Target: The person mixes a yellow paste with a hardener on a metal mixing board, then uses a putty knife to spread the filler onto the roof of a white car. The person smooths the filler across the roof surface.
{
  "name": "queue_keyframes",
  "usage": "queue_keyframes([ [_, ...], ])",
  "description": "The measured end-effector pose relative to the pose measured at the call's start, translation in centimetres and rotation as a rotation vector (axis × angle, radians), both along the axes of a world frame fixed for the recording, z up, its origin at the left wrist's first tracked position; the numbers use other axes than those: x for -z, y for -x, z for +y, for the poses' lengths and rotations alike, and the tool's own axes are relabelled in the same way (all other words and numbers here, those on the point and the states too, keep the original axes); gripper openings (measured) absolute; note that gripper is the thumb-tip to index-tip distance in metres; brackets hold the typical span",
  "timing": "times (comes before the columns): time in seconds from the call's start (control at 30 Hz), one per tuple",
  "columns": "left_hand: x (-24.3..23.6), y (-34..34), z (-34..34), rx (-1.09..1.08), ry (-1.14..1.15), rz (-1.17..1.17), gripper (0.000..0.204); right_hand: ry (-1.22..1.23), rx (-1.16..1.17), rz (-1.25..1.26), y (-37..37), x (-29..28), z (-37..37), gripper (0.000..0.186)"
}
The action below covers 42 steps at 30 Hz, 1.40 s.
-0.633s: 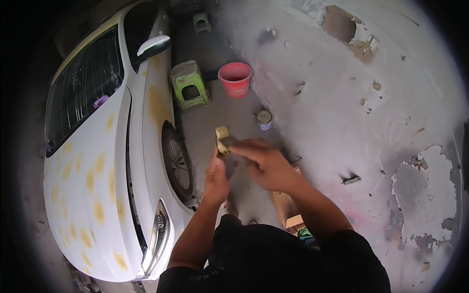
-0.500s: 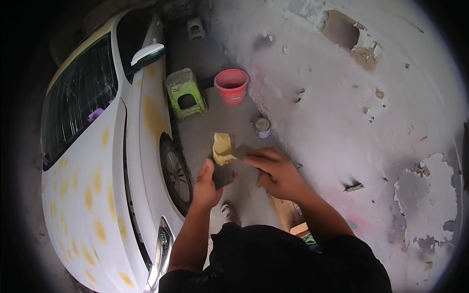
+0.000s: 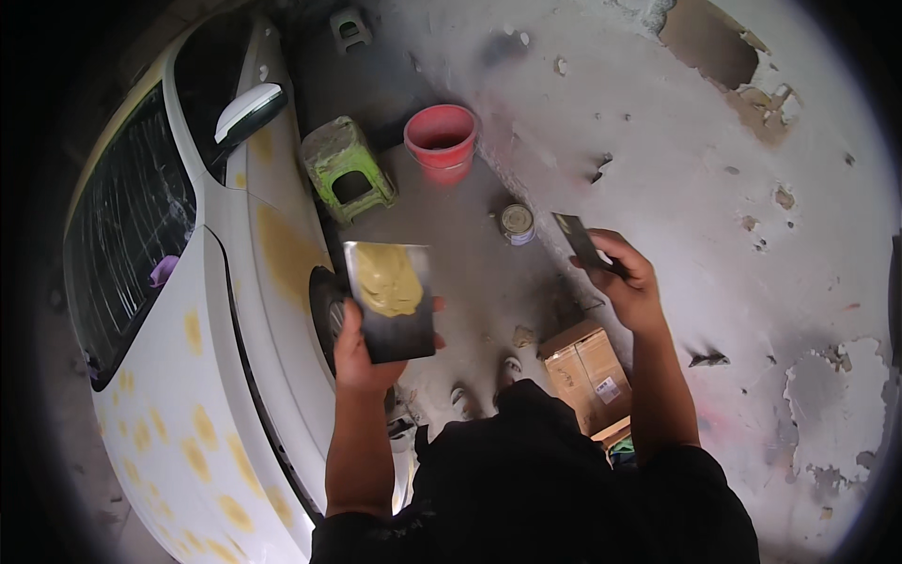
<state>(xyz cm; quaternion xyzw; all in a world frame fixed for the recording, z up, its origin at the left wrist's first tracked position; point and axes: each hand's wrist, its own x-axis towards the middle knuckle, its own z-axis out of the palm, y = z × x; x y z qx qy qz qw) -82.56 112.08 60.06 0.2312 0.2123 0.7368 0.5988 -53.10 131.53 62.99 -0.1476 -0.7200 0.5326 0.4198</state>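
My left hand [image 3: 362, 357] grips a dark rectangular board [image 3: 395, 334], fingers round both sides; a thick yellow lump of paste [image 3: 383, 277] lies on its upper part. Up and to the right, apart from the board, my right hand [image 3: 620, 277] is closed on a dark flat scraper [image 3: 583, 240], its blade tilted, with a little yellow on the tip. A round metal can [image 3: 517, 224] stands on the floor just left of the scraper in view.
A white car [image 3: 160, 442] with yellowish patches fills the left. A green stool [image 3: 343, 160], red bucket [image 3: 437, 141] and smaller stool [image 3: 348, 30] stand beyond my hands. A cardboard box [image 3: 583, 376] sits by my feet; a pale wall with flaked patches [image 3: 695, 207] runs along the right.
My hands have moved apart: the left swung left with the board, now facing up flat; the right lifted away right with the scraper. The view has shifted slightly.
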Motion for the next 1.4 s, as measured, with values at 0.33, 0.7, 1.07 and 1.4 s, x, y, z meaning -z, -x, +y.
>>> queue_keyframes([
  [0.33,1.7,7.1,3.7,-0.469,0.163,0.164,0.053,0.411,0.304,-0.011,-6.3,6.7,11.8,0.045],
  [0.7,1.7,5.7,17.6,-0.407,0.257,0.167,0.058,0.458,0.305,-0.085,-4.6,7.6,24.6,0.047],
  [1.07,1.1,5.2,24.1,-0.302,0.191,0.061,0.062,0.69,-0.005,0.131,3.2,5.8,27.2,0.046],
  [1.4,-0.4,9.3,28.6,-0.299,0.137,0.108,0.082,0.921,-0.538,0.004,20.4,5.3,22.0,0.045],
])
